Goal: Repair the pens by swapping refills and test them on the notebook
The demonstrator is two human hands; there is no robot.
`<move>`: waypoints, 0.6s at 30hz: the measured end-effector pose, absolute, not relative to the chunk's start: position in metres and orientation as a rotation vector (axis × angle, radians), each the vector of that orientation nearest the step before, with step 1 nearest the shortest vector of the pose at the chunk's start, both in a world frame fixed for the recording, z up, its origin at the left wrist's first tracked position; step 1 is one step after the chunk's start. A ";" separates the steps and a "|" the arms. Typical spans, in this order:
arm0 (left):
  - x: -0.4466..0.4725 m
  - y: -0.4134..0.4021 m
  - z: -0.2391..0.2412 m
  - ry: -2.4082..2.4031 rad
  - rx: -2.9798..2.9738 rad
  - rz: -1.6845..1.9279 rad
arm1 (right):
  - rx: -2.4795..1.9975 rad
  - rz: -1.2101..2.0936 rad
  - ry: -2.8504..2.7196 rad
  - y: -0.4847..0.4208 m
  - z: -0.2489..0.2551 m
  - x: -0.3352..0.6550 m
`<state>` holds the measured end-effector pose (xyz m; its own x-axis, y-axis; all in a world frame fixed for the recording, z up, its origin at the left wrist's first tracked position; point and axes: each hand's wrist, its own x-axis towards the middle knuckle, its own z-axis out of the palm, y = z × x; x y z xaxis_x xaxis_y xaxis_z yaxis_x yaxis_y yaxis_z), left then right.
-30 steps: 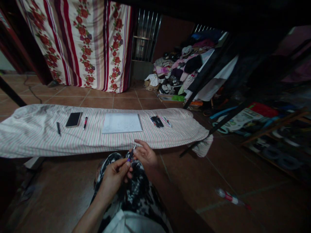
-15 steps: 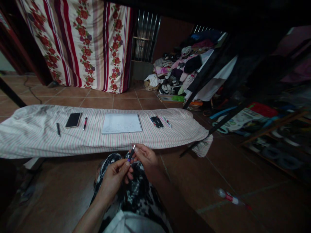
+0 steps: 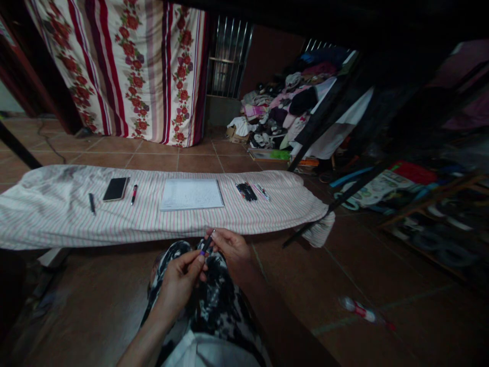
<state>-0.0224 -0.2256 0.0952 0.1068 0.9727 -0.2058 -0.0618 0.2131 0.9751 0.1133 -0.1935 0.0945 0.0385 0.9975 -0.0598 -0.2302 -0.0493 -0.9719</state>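
Both of my hands meet over my lap on one pen [image 3: 207, 244], dark with a purple end. My left hand [image 3: 182, 278] pinches its purple lower end. My right hand [image 3: 230, 250] has its fingers closed round the upper part near the tip. Just beyond my hands runs a long board covered in striped cloth [image 3: 57, 214]. On it lie a spiral notebook [image 3: 191, 194], a bunch of pens [image 3: 249, 191], a red pen [image 3: 134, 194], a phone [image 3: 116, 188] and a dark pen [image 3: 91, 202].
A floral curtain [image 3: 126, 66] hangs at the back. Piled clothes [image 3: 282, 109] fill the far right corner, with dark frame bars [image 3: 336, 201] and clutter on the right. A small bottle [image 3: 359, 309] lies on the tiled floor.
My right hand's fingers, spread a second ago, have closed onto the upper part of the pen. My left hand has kept its pinch on the purple end.
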 end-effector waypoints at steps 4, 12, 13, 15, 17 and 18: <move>-0.022 -0.226 0.096 1.194 1.038 1.041 | -1.090 1.302 -0.996 -0.192 0.091 0.112; -0.019 -0.223 0.101 1.130 0.886 1.002 | -1.254 0.932 -1.306 -0.193 0.080 0.113; -0.019 -0.222 0.100 1.121 0.855 0.984 | -1.283 0.802 -1.419 -0.194 0.080 0.114; -0.017 -0.221 0.099 1.102 0.822 0.944 | -1.301 0.533 -1.684 -0.196 0.077 0.116; -0.016 -0.218 0.098 1.097 0.845 0.904 | -1.289 0.326 -1.927 -0.197 0.074 0.118; -0.016 -0.217 0.097 1.103 0.868 0.887 | -1.280 0.263 -2.016 -0.196 0.071 0.119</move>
<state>-0.0162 -0.2173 0.0972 0.2087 0.9104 -0.3572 -0.1536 0.3912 0.9074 0.1191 -0.1959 0.0715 -0.2452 0.8512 0.4640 0.7036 0.4855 -0.5188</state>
